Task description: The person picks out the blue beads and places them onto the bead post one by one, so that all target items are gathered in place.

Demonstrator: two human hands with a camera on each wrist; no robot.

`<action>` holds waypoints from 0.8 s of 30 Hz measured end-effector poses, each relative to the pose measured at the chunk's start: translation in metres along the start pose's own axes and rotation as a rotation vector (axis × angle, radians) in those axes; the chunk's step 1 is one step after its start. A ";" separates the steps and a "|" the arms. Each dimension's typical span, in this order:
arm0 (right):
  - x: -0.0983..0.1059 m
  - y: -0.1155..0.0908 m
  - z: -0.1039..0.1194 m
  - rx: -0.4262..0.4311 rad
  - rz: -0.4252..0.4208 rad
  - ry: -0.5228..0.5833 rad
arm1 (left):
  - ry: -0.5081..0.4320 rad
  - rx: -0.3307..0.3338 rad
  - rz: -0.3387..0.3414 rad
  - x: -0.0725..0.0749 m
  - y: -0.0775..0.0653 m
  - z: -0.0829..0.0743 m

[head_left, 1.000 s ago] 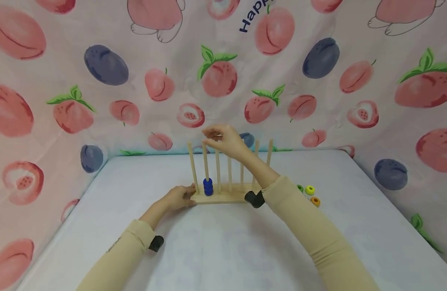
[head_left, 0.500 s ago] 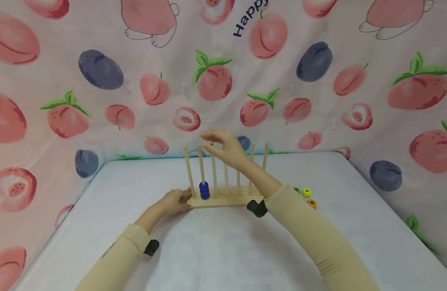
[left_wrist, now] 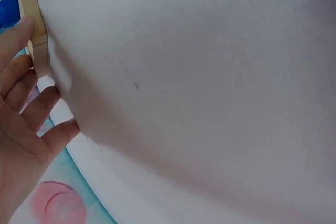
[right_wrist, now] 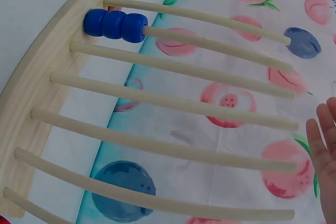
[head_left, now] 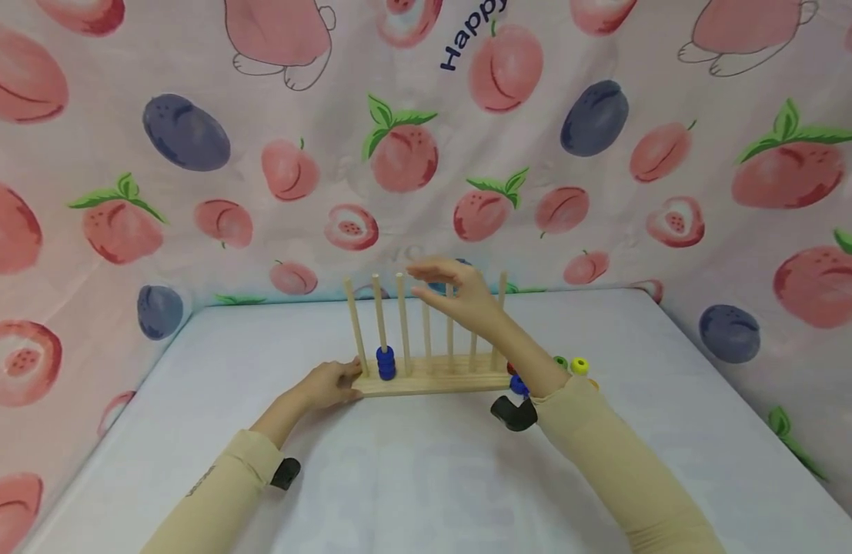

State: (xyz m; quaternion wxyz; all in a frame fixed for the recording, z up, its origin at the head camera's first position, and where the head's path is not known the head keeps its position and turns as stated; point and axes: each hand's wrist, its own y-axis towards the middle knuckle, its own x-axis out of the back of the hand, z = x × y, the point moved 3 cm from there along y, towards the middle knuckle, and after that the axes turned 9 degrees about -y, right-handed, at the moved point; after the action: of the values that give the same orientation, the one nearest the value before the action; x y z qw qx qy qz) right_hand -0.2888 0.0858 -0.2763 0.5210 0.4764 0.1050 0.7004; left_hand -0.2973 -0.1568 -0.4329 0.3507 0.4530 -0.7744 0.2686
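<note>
A wooden rack (head_left: 432, 383) with a row of several upright pegs stands on the table. Three blue beads (right_wrist: 114, 25) are stacked at the bottom of its second peg from the left. My left hand (head_left: 329, 385) grips the rack's left end, thumb on the front of the base (left_wrist: 37, 30); part of its grasp is hidden. High beside the peg tops, my right hand (head_left: 465, 298) is raised with thumb and fingers apart and nothing between them. The right wrist view catches only part of that hand (right_wrist: 326, 150), apart from the peg tips.
Loose beads lie right of the rack, partly behind my right forearm: a yellow bead (head_left: 579, 365), a green bead (head_left: 560, 361), a blue bead (head_left: 518, 385) and others. A fruit-print cloth (head_left: 398, 223) hangs behind the white table (head_left: 412, 469).
My right hand has moved right, away from the second peg's top. Blue and red beads have come out from behind its forearm. The left hand stays at the rack's end.
</note>
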 end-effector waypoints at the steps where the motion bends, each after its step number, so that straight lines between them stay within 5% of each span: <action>1: 0.002 -0.002 0.000 0.004 -0.005 0.005 | 0.001 -0.002 0.000 0.000 0.000 0.000; 12: 0.015 -0.024 -0.002 0.018 0.013 0.005 | -0.004 -0.014 -0.002 0.000 0.000 0.003; 24: 0.031 -0.051 -0.006 0.064 -0.001 -0.144 | -0.013 -0.022 0.006 0.001 0.002 0.001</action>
State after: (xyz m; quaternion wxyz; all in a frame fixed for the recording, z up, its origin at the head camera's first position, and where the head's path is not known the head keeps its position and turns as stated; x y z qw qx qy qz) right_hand -0.2617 0.1361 -0.2948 0.5122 0.5419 0.0899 0.6602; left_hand -0.2999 -0.1574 -0.4330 0.3501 0.4484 -0.7809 0.2582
